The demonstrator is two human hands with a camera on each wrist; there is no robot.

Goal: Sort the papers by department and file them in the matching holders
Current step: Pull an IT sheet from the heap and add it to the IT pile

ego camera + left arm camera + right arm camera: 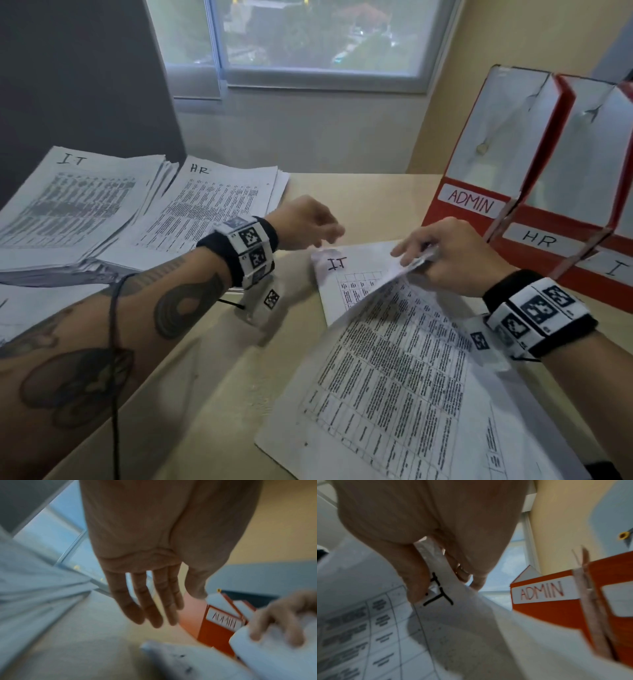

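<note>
A top sheet (394,359) is pinched at its corner by the right hand (455,257) over an IT sheet (346,274). The left hand (305,222) is held above the bench (212,377), fingers (150,601) straight and empty.

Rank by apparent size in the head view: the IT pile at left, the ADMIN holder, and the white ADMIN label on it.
1. IT pile and ADMIN holder: both cover similar areas, and the wide lens distorts them, so I won't rank one over the other.
2. ADMIN label: clearly the smallest, a strip on the holder's front.
</note>
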